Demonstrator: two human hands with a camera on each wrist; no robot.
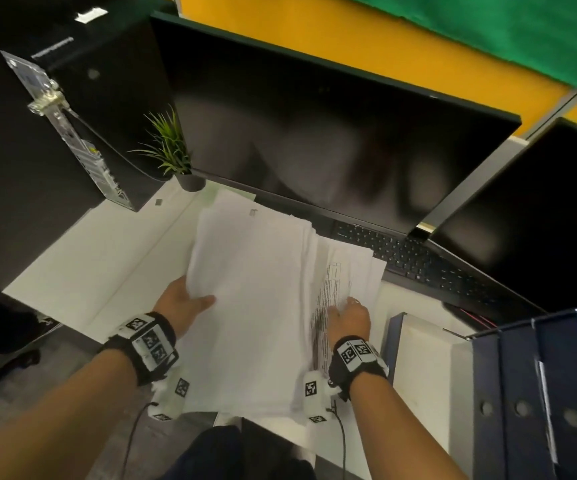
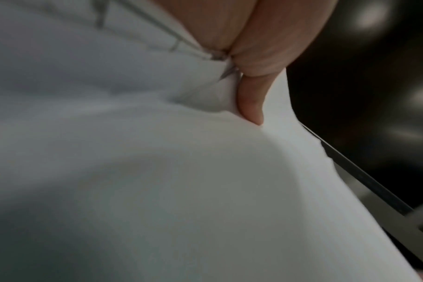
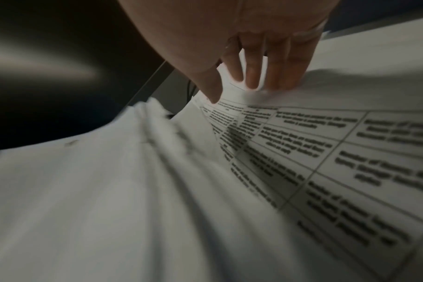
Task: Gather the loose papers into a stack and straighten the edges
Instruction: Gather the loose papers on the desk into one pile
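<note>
A white desk (image 1: pixel 82 268) crosses the middle of the frame. Above it stand 2 dark monitors (image 1: pixel 332 133), a yellow partition (image 1: pixel 315 39) with green cloth (image 1: pixel 488 26) at upper right, a black cabinet (image 1: pixel 20 150) at left, and grey floor (image 1: pixel 20 393) at lower left.

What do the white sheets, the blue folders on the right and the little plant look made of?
The sheets look like thin matte paper: they curl and crease where the left hand and right hand grip them. The blue folders seem to be stiff board with a slightly glossy cover and round holes in the spines. The plant may be plastic; I cannot tell.
</note>
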